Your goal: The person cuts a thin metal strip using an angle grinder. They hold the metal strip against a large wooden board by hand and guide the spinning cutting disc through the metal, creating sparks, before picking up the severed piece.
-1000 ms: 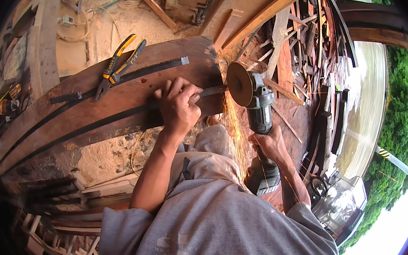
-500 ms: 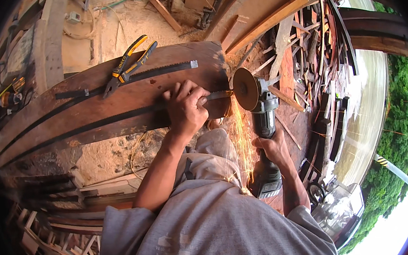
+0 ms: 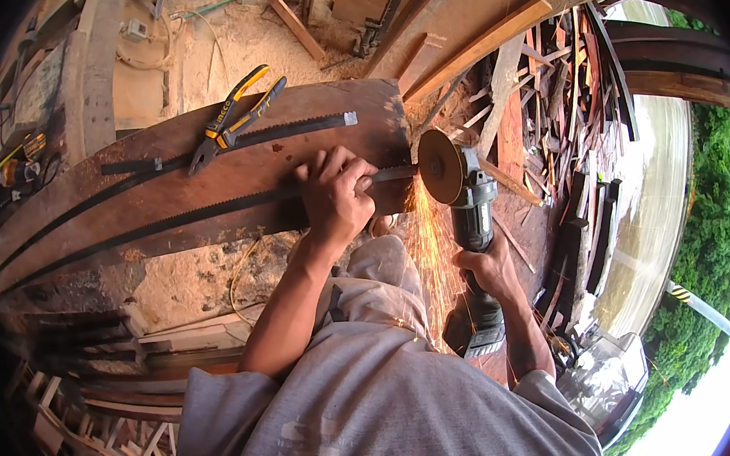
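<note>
Left hand (image 3: 341, 197): curled closed on the toothed band (image 3: 199, 215), against the dark board (image 3: 328, 101);
Right hand (image 3: 492, 267): wrapped round the grinder (image 3: 474, 225);
Toothed band: lengthwise along the board, its end at the disc (image 3: 440, 167), sparks (image 3: 433, 257) fanning below;
Pliers (image 3: 222, 134): on the board, across the second strip (image 3: 300, 128), handles spread.

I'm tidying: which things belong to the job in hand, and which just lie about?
In use:
- angle grinder, in the right hand
- toothed saw blade, under the left hand
- wooden board beneath it

Apparently lying about:
- black-and-yellow pliers
- wood offcuts
</note>
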Motion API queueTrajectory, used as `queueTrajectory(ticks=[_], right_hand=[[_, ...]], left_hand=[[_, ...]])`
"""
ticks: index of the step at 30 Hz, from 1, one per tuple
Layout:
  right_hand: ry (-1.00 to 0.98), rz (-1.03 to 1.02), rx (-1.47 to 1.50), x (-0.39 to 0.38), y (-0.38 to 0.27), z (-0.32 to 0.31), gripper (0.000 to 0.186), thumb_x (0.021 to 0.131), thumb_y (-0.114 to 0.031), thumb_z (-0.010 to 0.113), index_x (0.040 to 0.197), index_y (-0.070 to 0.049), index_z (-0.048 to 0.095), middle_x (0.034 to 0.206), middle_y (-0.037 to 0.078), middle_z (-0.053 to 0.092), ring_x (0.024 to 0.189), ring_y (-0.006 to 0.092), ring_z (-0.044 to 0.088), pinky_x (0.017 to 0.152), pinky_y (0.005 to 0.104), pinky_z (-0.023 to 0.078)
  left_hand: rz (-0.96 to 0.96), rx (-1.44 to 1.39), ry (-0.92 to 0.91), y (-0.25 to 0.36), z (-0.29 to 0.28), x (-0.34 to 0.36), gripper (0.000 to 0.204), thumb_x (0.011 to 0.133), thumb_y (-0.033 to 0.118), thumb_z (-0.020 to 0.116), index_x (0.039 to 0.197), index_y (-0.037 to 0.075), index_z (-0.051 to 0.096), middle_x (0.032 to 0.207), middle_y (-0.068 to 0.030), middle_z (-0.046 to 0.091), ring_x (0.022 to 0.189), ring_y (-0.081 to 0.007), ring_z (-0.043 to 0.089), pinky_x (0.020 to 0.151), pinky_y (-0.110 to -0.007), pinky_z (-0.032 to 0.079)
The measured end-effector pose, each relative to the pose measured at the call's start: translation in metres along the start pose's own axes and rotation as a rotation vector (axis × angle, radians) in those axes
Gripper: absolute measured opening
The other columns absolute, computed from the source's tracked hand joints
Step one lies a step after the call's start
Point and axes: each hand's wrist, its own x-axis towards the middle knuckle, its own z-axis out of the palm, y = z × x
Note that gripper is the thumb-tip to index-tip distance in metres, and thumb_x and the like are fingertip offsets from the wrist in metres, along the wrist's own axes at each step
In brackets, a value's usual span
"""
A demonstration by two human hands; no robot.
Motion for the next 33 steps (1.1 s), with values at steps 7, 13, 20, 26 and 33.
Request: queueTrajectory(ticks=[7, 13, 20, 26, 33], right_hand=[[0.001, 0.032, -0.046, 0.001, -0.004, -0.002, 0.024, 0.072, -0.005, 0.073, 0.091, 0.002, 0.06, 0.069, 0.008, 0.063, 0.057, 0.0188, 0.063, 0.054, 0.0344, 0.05], [0.017, -0.044, -0.082, 0.0, 0.002, -0.001, 0.019, 0.074, -0.012, 0.073, 0.085, 0.001, 0.065, 0.066, 0.007, 0.064, 0.058, 0.0165, 0.06, 0.056, 0.0349, 0.049], [0.021, -0.049, -0.067, 0.002, 0.001, -0.001, 0.02, 0.072, -0.013, 0.074, 0.082, 0.002, 0.064, 0.066, 0.007, 0.063, 0.058, 0.0166, 0.06, 0.055, 0.0346, 0.048], [0.02, -0.029, -0.025, -0.001, 0.001, 0.001, 0.019, 0.072, -0.012, 0.072, 0.079, 0.003, 0.063, 0.063, 0.008, 0.064, 0.053, 0.0176, 0.06, 0.052, 0.0342, 0.049], [0.009, 0.045, -0.049, 0.0, -0.004, 0.0, 0.024, 0.071, -0.007, 0.072, 0.089, 0.001, 0.059, 0.066, 0.009, 0.063, 0.054, 0.0196, 0.062, 0.052, 0.0343, 0.049]], left_hand=[[-0.001, 0.007, -0.003, 0.0, 0.0, -0.001, 0.021, 0.074, -0.001, 0.075, 0.081, 0.018, 0.071, 0.088, 0.0026, 0.06, 0.09, -0.0235, 0.057, 0.084, -0.043, 0.033], [-0.001, -0.014, 0.007, -0.001, 0.001, -0.002, 0.021, 0.074, -0.002, 0.073, 0.081, 0.018, 0.07, 0.088, 0.0025, 0.059, 0.089, -0.0238, 0.057, 0.083, -0.044, 0.033], [0.0, -0.007, 0.004, -0.001, 0.0, 0.0, 0.021, 0.074, -0.002, 0.073, 0.081, 0.018, 0.07, 0.088, 0.002, 0.059, 0.089, -0.0238, 0.057, 0.083, -0.044, 0.033], [0.002, -0.006, 0.007, -0.002, 0.001, -0.001, 0.021, 0.074, -0.002, 0.073, 0.081, 0.017, 0.07, 0.088, 0.002, 0.059, 0.089, -0.0237, 0.057, 0.083, -0.044, 0.033], [0.001, 0.004, -0.009, 0.0, 0.0, -0.001, 0.021, 0.074, -0.002, 0.074, 0.081, 0.017, 0.071, 0.089, 0.0019, 0.06, 0.09, -0.0237, 0.057, 0.084, -0.044, 0.033]])
